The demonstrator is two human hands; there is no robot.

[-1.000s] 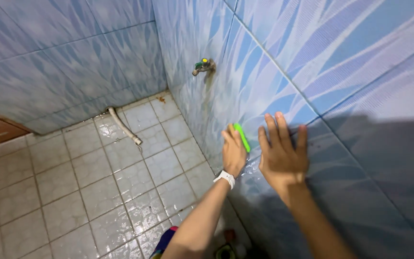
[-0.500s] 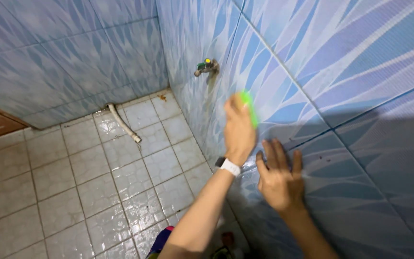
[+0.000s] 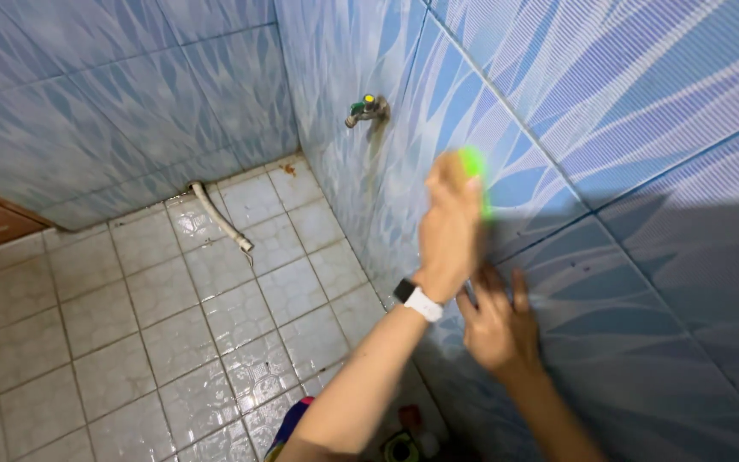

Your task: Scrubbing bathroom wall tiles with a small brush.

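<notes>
My left hand (image 3: 450, 224), with a white-strapped watch (image 3: 418, 300) on its wrist, is shut on a bright green scrub brush (image 3: 475, 174). It presses the brush against the blue patterned wall tiles (image 3: 609, 103), and the brush is blurred with motion. My right hand (image 3: 496, 323) lies flat on the wall just below the left hand, fingers spread, partly hidden by the left wrist. The tiles around both hands look wet.
A metal tap with a green and yellow handle (image 3: 367, 109) sticks out of the wall to the upper left of my hands. A white hose end (image 3: 221, 219) lies on the wet grey floor tiles (image 3: 164, 325) near the corner. Small items (image 3: 410, 436) sit at the wall's foot.
My left hand has swept the green brush up and to the right along the wall. My right hand has slid lower on the tiles, and my left wrist now crosses over it.
</notes>
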